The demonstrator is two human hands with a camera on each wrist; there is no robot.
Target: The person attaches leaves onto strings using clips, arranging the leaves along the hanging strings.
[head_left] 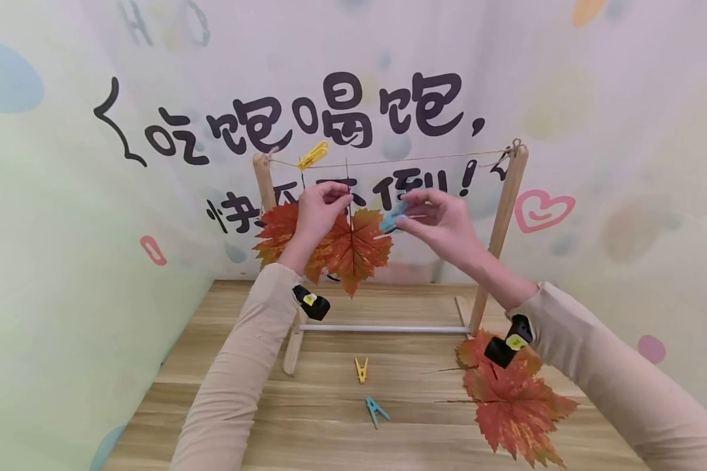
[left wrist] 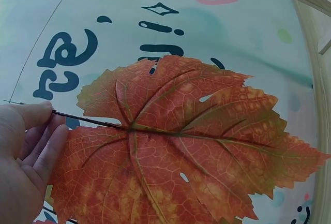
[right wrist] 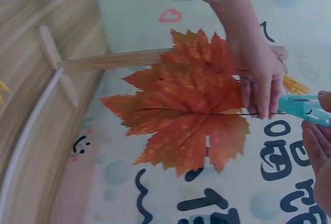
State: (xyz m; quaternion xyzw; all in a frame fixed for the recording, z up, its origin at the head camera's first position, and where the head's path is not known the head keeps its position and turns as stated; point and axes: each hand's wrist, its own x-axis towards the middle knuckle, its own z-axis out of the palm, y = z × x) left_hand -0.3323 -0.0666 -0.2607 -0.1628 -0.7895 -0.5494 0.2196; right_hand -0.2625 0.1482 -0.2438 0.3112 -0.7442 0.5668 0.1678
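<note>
My left hand [head_left: 318, 217] pinches the thin dark stem of an orange-red maple leaf [left wrist: 176, 131], which hangs with its tip down. The stem's upper end reaches the twine [head_left: 412, 160] strung across a wooden frame. To the right of that leaf, my right hand [head_left: 444, 226] holds a teal clothespin [right wrist: 305, 109] between thumb and fingers. Another maple leaf [head_left: 275, 230] hangs at the left, partly hidden behind my left hand and the first leaf. A yellow clothespin [head_left: 313, 156] grips the twine above it.
The frame's wooden posts [head_left: 503, 229] stand on a wood-grain table [head_left: 212, 366], joined low down by a white bar [head_left: 383, 328]. Nearer lie a yellow clothespin [head_left: 361, 370] and a teal clothespin [head_left: 376, 412]. More maple leaves [head_left: 515, 409] lie at the right, below my right forearm.
</note>
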